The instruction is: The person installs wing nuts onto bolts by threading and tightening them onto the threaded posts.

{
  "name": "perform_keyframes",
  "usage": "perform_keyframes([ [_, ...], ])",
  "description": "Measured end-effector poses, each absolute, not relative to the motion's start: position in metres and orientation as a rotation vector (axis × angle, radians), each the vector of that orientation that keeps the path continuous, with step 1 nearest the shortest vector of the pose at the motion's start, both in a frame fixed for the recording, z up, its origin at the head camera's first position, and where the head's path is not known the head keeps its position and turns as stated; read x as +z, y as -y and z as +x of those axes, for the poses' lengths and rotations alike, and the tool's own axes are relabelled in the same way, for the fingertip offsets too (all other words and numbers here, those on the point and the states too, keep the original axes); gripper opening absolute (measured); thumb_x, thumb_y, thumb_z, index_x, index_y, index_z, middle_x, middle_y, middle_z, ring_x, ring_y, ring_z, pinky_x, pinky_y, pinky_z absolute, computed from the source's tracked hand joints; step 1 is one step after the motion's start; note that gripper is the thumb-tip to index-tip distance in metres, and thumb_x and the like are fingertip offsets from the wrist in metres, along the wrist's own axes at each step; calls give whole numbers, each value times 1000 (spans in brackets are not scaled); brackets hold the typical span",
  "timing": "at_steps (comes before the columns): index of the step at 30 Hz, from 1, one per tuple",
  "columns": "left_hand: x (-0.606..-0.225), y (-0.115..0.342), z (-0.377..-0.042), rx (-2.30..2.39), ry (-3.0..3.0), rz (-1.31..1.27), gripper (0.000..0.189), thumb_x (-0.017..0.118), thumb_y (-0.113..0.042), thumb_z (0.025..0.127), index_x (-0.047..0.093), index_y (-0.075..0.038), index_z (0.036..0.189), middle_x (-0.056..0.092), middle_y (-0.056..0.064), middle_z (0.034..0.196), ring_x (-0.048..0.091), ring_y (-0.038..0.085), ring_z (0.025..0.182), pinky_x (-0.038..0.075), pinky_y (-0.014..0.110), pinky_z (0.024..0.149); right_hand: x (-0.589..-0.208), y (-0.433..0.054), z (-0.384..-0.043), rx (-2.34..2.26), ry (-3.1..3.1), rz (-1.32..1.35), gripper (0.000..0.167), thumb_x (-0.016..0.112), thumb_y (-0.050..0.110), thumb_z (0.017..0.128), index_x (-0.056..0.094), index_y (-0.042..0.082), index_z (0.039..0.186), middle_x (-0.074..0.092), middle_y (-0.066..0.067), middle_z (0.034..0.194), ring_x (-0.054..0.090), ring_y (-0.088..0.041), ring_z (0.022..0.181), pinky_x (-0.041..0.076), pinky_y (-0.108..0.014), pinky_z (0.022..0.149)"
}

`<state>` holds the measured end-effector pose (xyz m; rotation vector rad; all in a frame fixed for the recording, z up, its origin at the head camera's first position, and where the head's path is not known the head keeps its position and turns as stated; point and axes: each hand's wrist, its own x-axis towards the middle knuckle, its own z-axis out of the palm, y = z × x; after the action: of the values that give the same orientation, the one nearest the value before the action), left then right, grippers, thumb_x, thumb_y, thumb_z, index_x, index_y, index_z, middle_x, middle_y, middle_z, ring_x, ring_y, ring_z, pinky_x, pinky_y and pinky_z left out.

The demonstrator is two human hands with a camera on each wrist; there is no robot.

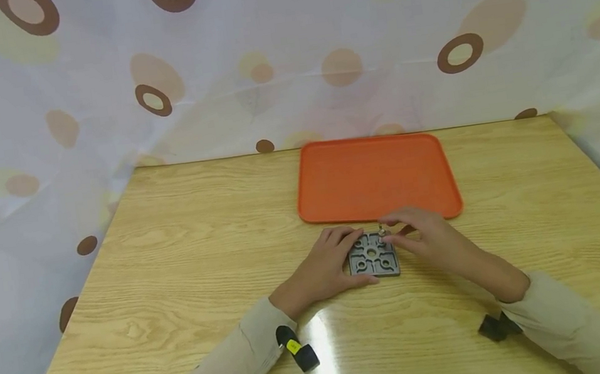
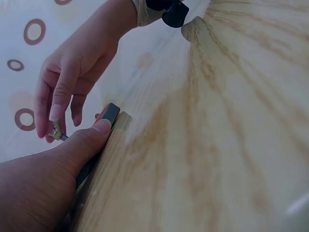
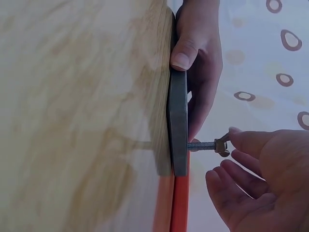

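On the table lies a square grey metal plate [image 1: 373, 260] with ribs and round holes. My left hand [image 1: 327, 265] grips it, thumb along the near edge and fingers at the far left corner. A wing bolt [image 3: 222, 147] stands upright at the plate's far right corner, its threaded shank [image 3: 200, 145] largely exposed in the right wrist view. My right hand [image 1: 432, 236] curls its fingers about the bolt's winged head, one fingertip touching a wing. Other fingertips sit around the head, apart from it. The bolt's lower end is hidden by the plate.
An orange tray [image 1: 373, 177] lies just beyond the plate, its near rim close to my right fingers. Behind the wooden table [image 1: 197, 226] hangs a white patterned cloth [image 1: 283, 56], which also covers the sides.
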<state>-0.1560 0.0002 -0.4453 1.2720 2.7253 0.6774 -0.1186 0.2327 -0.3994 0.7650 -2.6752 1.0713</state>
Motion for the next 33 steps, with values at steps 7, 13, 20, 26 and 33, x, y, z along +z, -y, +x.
perform_keyframes([
  [7, -447, 2, -156, 678, -2716, 1269, 94, 49, -75, 75, 30, -17, 146, 36, -3, 138, 29, 13, 121, 32, 32, 101, -398, -227, -118, 1086, 2717, 752, 33, 68, 11, 85, 62, 3, 116, 61, -7, 110, 60, -18, 95, 51, -28, 74],
  [13, -450, 4, -156, 684, -2721, 1268, 94, 49, -75, 75, 31, -17, 146, 36, -4, 137, 29, 12, 120, 33, 31, 100, -400, -226, -118, 1066, 2707, 726, 30, 69, 12, 84, 63, 4, 113, 62, -7, 107, 62, -18, 90, 51, -27, 73],
  [20, -450, 7, -158, 686, -2729, 1250, 95, 49, -76, 74, 30, -17, 146, 35, -3, 138, 29, 14, 122, 32, 32, 101, -398, -227, -117, 990, 2711, 681, 21, 65, 11, 88, 65, 5, 108, 64, -2, 103, 62, -14, 88, 51, -28, 72],
  [26, -450, 9, -158, 688, -2734, 1226, 95, 48, -76, 74, 29, -19, 147, 34, -4, 140, 29, 14, 123, 32, 33, 101, -395, -228, -117, 973, 2704, 671, 15, 67, 7, 85, 69, 10, 99, 66, 1, 94, 62, -11, 82, 51, -29, 68],
  [33, -447, 10, -158, 697, -2730, 1225, 94, 49, -76, 74, 30, -18, 146, 35, -3, 139, 29, 14, 123, 32, 34, 101, -398, -228, -120, 988, 2685, 717, 15, 68, 3, 83, 69, 11, 96, 67, 1, 90, 62, -10, 80, 51, -26, 67],
])
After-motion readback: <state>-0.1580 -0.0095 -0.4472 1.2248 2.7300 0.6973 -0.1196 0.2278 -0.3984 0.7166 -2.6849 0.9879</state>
